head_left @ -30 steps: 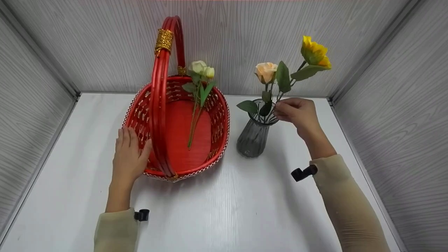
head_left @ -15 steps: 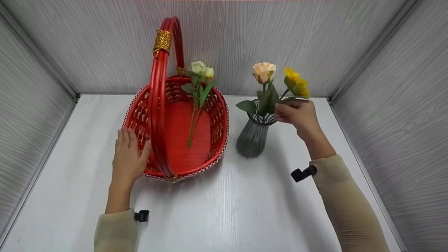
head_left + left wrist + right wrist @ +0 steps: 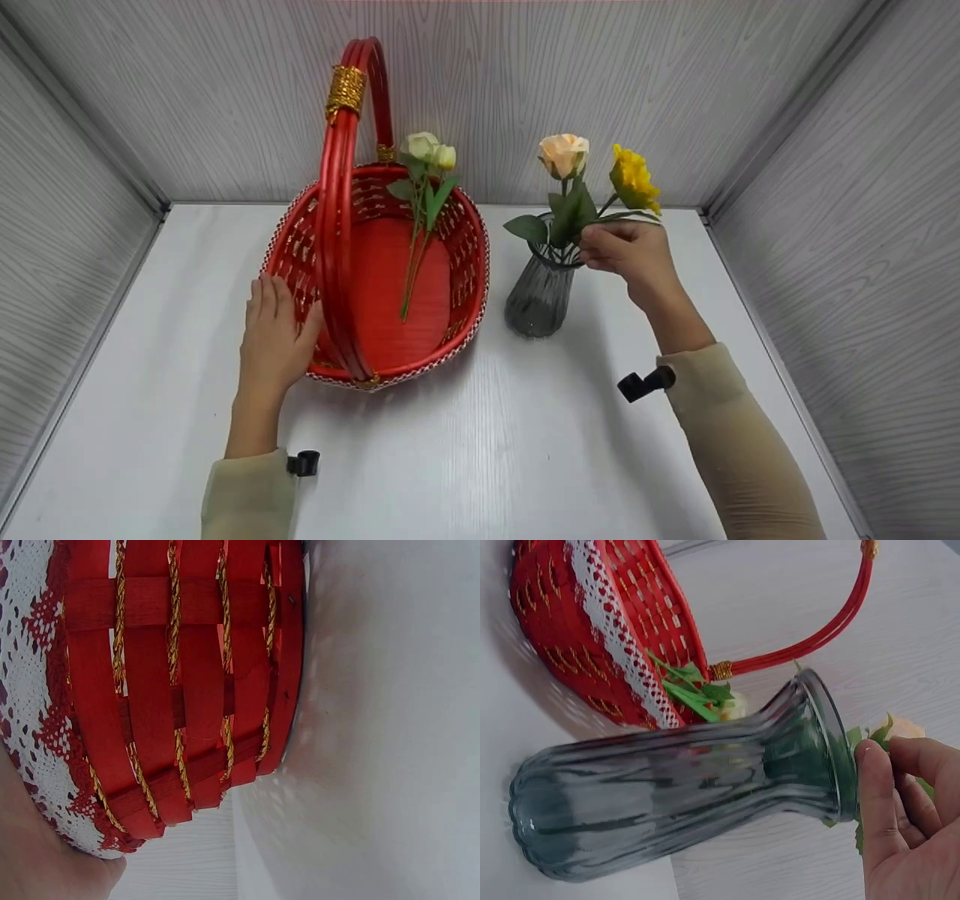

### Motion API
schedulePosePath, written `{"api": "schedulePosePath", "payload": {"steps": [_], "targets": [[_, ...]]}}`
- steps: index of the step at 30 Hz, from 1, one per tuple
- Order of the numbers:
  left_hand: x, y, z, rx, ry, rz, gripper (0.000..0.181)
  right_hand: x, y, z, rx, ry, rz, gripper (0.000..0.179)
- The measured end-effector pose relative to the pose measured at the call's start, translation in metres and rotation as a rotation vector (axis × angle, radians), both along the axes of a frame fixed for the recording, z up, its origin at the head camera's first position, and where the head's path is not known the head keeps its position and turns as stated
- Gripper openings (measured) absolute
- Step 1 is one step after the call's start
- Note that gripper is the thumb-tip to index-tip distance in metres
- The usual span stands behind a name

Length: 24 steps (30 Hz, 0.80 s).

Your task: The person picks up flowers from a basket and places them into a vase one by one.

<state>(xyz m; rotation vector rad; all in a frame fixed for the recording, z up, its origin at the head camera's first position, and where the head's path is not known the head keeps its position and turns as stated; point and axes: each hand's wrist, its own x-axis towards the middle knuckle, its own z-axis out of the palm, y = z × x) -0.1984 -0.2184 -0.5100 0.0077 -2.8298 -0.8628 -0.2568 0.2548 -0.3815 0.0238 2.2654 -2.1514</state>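
Observation:
My left hand rests on the near left rim of a red woven basket, fingers fairly straight, thumb toward the inside. In the left wrist view, that hand lies against the white lace edging. At the mouth of a grey ribbed glass vase, my right hand pinches the stem of a yellow sunflower; the exact grip is partly hidden. A peach rose stands in the same vase. Seen from the right wrist, thumb and forefinger meet close beside the glass rim.
Pale flowers on green stems lean inside the basket, heads over its back rim. The basket's tall red handle arches above it. Grey wood-grain walls enclose the white table at the back and sides.
The sunflower has sunk lower toward the vase mouth, its head turning slightly. My right hand has shifted a little left and down. The left hand stays at the basket rim.

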Motion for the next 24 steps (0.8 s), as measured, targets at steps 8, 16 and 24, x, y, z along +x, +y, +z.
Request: {"api": "schedulePosePath", "payload": {"steps": [8, 16, 24], "targets": [[-0.002, 0.000, 0.000, 0.002, 0.015, 0.000, 0.086, 0.017, -0.030, 0.005, -0.059, 0.058, 0.068, 0.040], [-0.001, 0.000, 0.000, 0.003, -0.004, 0.004, 0.087, 0.031, -0.073, 0.003, -0.059, 0.101, 0.173, 0.028], [0.000, 0.000, 0.000, 0.005, -0.008, 0.005, 0.089, 0.030, -0.109, -0.010, -0.120, 0.093, 0.258, 0.016]]}}
